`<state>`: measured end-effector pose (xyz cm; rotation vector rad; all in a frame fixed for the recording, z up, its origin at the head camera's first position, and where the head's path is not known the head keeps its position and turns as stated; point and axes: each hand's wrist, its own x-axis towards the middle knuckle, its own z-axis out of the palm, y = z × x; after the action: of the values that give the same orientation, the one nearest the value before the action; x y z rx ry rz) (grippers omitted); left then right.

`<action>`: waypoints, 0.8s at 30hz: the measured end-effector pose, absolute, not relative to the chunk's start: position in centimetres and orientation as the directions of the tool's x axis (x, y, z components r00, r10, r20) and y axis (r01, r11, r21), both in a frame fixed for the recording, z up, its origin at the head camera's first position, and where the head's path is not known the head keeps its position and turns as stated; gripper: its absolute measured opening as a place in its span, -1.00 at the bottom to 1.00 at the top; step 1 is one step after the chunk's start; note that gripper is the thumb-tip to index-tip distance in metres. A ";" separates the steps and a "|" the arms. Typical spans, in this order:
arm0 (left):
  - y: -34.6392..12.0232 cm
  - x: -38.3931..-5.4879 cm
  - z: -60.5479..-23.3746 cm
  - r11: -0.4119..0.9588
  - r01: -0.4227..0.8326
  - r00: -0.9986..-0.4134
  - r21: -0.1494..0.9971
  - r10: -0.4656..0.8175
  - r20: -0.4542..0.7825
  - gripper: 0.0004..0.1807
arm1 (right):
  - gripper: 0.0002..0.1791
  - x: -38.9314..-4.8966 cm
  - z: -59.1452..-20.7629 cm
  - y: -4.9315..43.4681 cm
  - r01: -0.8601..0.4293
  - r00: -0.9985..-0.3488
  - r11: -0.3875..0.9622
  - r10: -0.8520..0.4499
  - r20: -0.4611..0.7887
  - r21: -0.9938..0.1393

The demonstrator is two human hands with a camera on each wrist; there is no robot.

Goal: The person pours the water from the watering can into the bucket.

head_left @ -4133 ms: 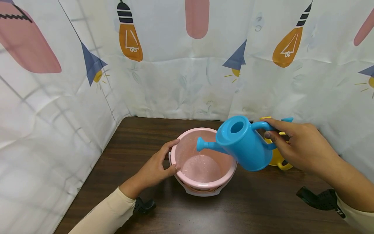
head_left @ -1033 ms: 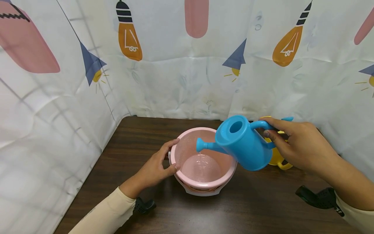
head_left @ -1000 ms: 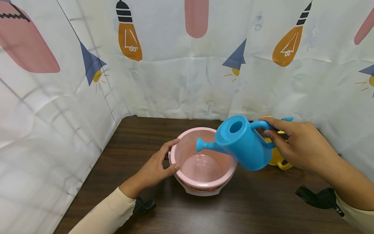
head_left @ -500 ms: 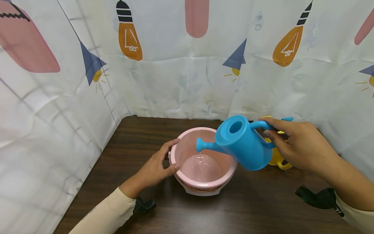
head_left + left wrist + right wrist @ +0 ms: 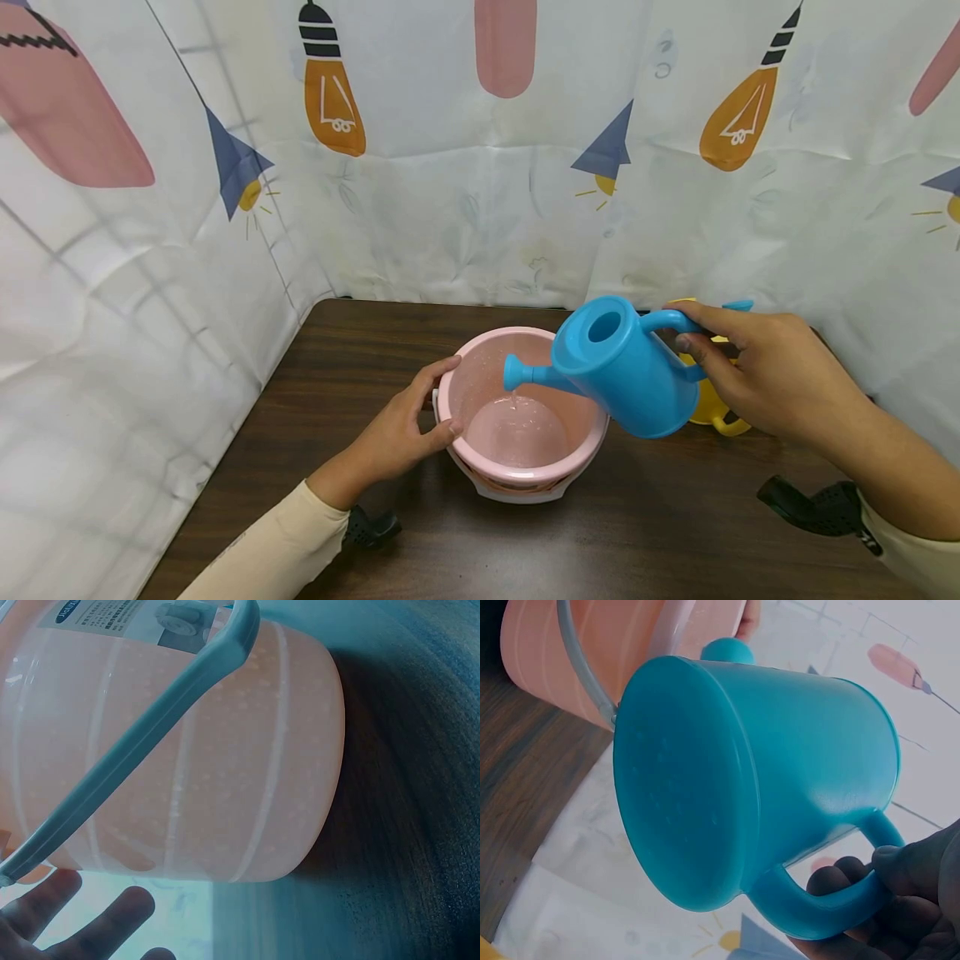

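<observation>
A blue watering can (image 5: pixel 637 375) is tilted, with its spout over the inside of a pink bucket (image 5: pixel 525 475). A thin trickle of water (image 5: pixel 514 402) falls from the spout into the bucket. My right hand (image 5: pixel 780 375) grips the can's handle, fingers wrapped round it in the right wrist view. My left hand (image 5: pixel 401 425) holds the bucket's left rim, thumb and forefinger on the edge. The left wrist view shows the bucket's ribbed side, its handle (image 5: pixel 142 742) hanging down across it, and several fingertips (image 5: pixel 124 911) close beside the wall.
A yellow watering can (image 5: pixel 708 408) stands behind the blue one, partly hidden by it and my right hand. A small blue tip (image 5: pixel 738 306) shows beside it. The dark wooden table (image 5: pixel 637 533) meets a printed white curtain (image 5: pixel 450 208) at the back and left.
Both hands, the can and the bucket stay nearly still. Water keeps trickling from the spout, and the ripples in the bucket shift.
</observation>
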<state>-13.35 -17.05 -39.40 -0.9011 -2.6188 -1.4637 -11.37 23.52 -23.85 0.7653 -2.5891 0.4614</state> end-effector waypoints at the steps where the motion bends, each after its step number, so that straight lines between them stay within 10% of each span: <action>1: -17.1 -13.4 -39.4 0.399 0.484 -0.835 0.779 0.476 0.276 -0.15 | -0.44 -11.4 -23.8 23.5 -0.576 -0.768 0.794 -0.442 0.463 -0.197; 24: -17.1 -13.3 -39.7 0.397 0.472 -0.839 0.787 0.477 0.263 -0.15 | -0.43 -11.5 -23.9 23.5 -0.598 -0.743 0.781 -0.455 0.491 -0.181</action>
<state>-13.32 -17.13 -39.66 -0.8939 -2.6302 -1.4783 -11.47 23.50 -23.90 0.7940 -2.5468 0.4594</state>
